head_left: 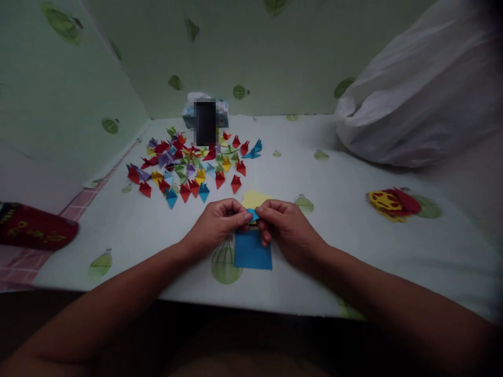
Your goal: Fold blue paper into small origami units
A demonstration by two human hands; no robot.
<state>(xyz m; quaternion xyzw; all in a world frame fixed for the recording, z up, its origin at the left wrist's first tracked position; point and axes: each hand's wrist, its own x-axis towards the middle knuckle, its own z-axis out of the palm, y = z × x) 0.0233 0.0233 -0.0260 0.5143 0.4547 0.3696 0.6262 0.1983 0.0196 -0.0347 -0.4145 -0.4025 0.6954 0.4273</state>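
Between my two hands is a small folded piece of blue paper, raised a little over the table. My left hand pinches its left side between thumb and forefinger. The right side is pinched by my right hand, whose other fingers curl underneath. Just below the hands, a flat blue paper square lies on the table. Yellow paper shows behind the fingertips, partly covered by them. Folded paper birds in red, blue, yellow, green and purple spread out beyond my left hand.
At the back, a tissue box stands behind a dark, blurred upright object. A dark red cylinder lies at the left edge. Yellow and red cut-out pieces lie at right, below a large white plastic bag. The patterned tabletop ends near me.
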